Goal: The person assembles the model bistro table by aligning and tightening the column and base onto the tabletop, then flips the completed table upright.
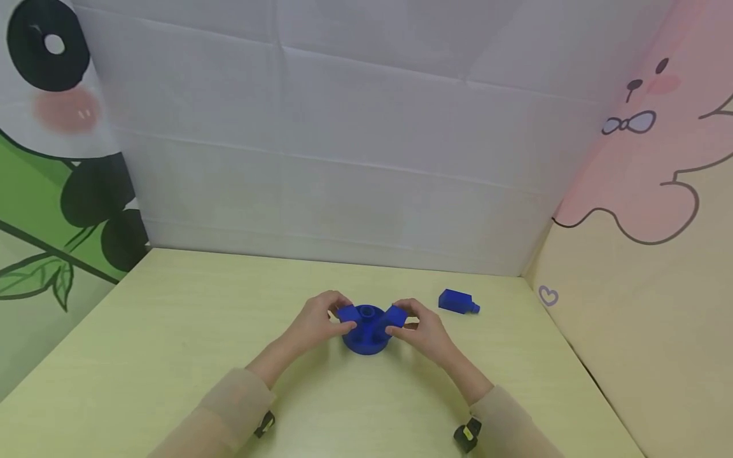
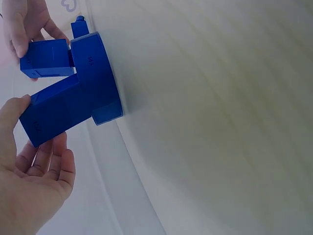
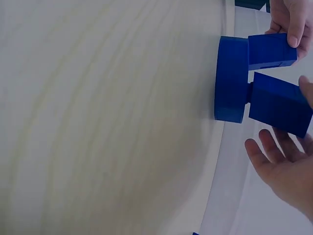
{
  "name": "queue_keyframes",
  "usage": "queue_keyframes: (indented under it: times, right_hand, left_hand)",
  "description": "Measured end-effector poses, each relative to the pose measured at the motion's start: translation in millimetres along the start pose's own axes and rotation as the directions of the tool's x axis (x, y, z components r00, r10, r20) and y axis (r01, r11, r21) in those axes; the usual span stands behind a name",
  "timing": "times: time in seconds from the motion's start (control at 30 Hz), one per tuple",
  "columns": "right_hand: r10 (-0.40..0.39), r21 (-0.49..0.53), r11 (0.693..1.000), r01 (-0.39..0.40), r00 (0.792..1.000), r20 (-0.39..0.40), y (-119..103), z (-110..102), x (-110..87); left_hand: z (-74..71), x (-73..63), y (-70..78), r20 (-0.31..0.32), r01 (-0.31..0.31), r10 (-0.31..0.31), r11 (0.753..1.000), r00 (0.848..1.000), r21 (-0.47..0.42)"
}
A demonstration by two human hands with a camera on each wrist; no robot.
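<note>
A round blue base [image 1: 366,347] with raised round sockets lies on the table in front of me. My left hand [image 1: 321,323] pinches a blue bottle-shaped block [image 2: 51,110] at its upper end, over the left side of the base. On the right side, my right hand [image 1: 428,332] pinches a similar blue block [image 3: 281,104] between thumb and fingers. Its narrow neck points down at the base in the right wrist view. Both blocks stand upright, leaning slightly. The lower end of the left one is hidden behind the base's rim.
A third blue block [image 1: 455,301] with a narrow neck lies on its side to the right, beyond my right hand. The pale wooden table [image 1: 200,318] ends at a white backdrop [image 1: 366,127]. Panels with cartoon animals flank both sides.
</note>
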State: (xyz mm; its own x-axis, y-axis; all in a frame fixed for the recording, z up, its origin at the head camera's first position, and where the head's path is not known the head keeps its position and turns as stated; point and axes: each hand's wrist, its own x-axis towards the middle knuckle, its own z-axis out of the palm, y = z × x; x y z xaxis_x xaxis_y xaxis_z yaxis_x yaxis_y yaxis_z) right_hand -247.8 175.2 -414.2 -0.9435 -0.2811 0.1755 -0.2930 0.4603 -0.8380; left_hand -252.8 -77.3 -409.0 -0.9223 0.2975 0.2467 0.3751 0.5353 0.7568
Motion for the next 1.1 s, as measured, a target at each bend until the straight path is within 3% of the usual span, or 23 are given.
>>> queue_keyframes:
  times: [0.13, 0.3, 0.43, 0.53, 0.63, 0.87, 1.1]
  right_hand:
    - [-0.16, -0.08, 0.982, 0.169, 0.981, 0.11, -0.6, -12.2, 1.1]
    - [-0.363, -0.182, 0.9, 0.395, 0.913, 0.186, -2.9, -28.7, 2.5]
    - [-0.424, -0.244, 0.838, 0.489, 0.863, 0.275, -2.5, -37.0, 4.2]
    - [-0.419, -0.284, 0.811, 0.511, 0.847, 0.327, -0.9, -38.9, 5.8]
    - [-0.404, -0.311, 0.804, 0.507, 0.849, 0.341, 1.3, -38.6, 6.8]
    - [-0.379, -0.327, 0.817, 0.474, 0.87, 0.315, 2.2, -36.4, 5.5]
    - [-0.373, -0.364, 0.82, 0.442, 0.895, 0.246, 0.8, -30.2, 4.0]
  left_hand:
    - [1.0, 1.2, -1.2, -0.004, -0.007, 0.007, 1.0, 1.0, -0.001]
    - [1.2, 0.7, -0.7, -0.003, -0.004, 0.004, 1.0, 1.0, -0.007]
    - [1.3, 1.5, -1.8, -0.001, -0.018, 0.018, 1.0, 1.0, -0.002]
    - [0.9, 2.3, -3.0, -0.002, -0.034, 0.034, 0.999, 0.999, 0.007]
    - [0.6, 3.1, -3.7, -0.001, -0.047, 0.047, 0.999, 0.999, 0.006]
    - [1.0, 4.4, -5.3, -0.01, -0.06, 0.06, 0.998, 0.998, 0.001]
    - [1.3, 4.4, -5.3, -0.019, -0.036, 0.036, 0.999, 0.999, 0.002]
